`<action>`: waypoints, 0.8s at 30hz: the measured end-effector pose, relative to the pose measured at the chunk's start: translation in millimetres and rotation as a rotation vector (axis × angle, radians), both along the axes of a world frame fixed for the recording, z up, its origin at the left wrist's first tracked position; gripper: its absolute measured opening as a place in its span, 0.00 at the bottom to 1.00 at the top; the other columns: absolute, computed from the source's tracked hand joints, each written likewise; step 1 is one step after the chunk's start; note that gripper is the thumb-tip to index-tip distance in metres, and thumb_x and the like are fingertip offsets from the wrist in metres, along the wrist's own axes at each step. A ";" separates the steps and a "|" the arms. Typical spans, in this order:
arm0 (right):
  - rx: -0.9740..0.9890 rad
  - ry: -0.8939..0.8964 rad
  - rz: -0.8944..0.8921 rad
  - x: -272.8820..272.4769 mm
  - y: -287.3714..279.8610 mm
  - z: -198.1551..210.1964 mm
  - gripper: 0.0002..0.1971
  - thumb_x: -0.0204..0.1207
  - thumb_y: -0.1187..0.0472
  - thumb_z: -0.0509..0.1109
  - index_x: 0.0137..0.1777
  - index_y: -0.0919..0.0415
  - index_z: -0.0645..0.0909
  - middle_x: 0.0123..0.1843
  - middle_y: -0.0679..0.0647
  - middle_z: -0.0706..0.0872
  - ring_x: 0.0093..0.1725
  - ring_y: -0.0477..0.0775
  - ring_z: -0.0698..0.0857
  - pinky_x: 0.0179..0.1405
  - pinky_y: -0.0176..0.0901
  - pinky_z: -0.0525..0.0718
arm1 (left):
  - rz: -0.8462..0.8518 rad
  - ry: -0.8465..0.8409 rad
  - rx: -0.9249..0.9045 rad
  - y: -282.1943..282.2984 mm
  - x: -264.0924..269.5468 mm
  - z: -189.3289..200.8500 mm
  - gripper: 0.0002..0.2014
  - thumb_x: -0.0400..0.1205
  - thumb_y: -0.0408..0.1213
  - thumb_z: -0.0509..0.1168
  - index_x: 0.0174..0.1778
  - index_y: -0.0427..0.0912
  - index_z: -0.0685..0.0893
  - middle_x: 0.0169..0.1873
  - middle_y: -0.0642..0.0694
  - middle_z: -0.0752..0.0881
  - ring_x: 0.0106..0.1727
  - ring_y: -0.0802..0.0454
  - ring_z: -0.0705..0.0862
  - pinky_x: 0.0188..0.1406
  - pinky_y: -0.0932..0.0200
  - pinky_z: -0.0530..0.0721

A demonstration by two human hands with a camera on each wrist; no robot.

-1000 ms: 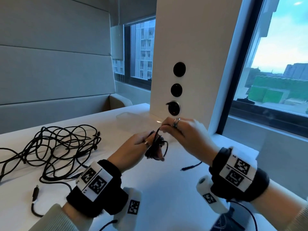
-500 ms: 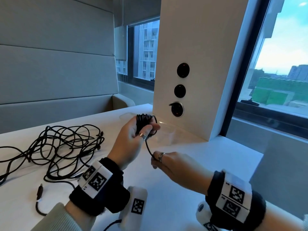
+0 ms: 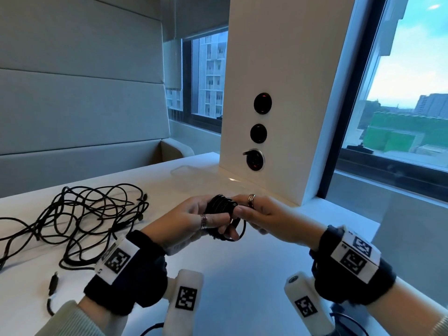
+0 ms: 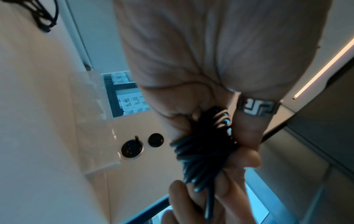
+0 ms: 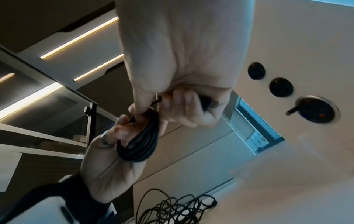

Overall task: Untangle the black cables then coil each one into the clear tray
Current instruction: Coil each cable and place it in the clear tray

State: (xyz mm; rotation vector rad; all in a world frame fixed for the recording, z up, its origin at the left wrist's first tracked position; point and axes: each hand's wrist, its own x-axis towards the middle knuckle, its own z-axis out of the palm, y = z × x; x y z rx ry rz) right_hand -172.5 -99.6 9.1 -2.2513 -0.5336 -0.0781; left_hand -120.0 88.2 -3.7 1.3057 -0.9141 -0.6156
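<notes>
A small coil of black cable (image 3: 221,207) (image 4: 201,154) (image 5: 141,144) is wound round the fingers of my left hand (image 3: 194,218), held above the white table. My right hand (image 3: 257,214) meets it from the right and pinches the cable's free end (image 5: 205,103) at the coil. A tangle of black cables (image 3: 80,214) (image 5: 172,207) lies on the table to the left. The clear tray (image 3: 194,170) (image 4: 95,121) sits at the back by the white pillar; it is faint and hard to make out.
A white pillar (image 3: 278,81) with three round black sockets (image 3: 258,133) stands on the table behind my hands. A loose cable plug (image 3: 52,284) lies near the front left edge. A window is to the right, a padded bench wall to the left.
My right hand rose from low on the table back up to the coil, winding in the last slack. My left hand with the coil came down and nearer.
</notes>
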 end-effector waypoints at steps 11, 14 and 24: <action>0.243 0.075 -0.020 11.1 2.7 -12.4 0.10 0.76 0.45 0.57 0.45 0.44 0.79 0.24 0.48 0.65 0.21 0.44 0.62 0.20 0.30 0.62 | 0.191 -0.101 0.066 -9.6 -0.6 1.1 0.03 0.75 0.34 0.63 0.38 0.39 0.78 0.29 0.44 0.79 0.34 0.51 0.81 0.31 0.68 0.77; 0.271 0.060 -0.019 11.3 5.9 -11.4 0.12 0.76 0.45 0.58 0.34 0.38 0.80 0.24 0.50 0.64 0.22 0.46 0.61 0.20 0.32 0.60 | 0.218 -0.063 0.059 -9.5 -2.9 5.5 0.07 0.81 0.28 0.63 0.37 0.39 0.79 0.30 0.41 0.79 0.31 0.53 0.82 0.29 0.68 0.77; 0.233 0.083 -0.112 13.3 10.7 -11.6 0.13 0.84 0.51 0.56 0.40 0.57 0.70 0.25 0.48 0.66 0.20 0.42 0.63 0.19 0.31 0.61 | 0.451 -0.103 0.093 -15.0 -0.4 1.6 0.02 0.82 0.33 0.62 0.45 0.39 0.76 0.31 0.50 0.78 0.30 0.63 0.76 0.31 0.71 0.72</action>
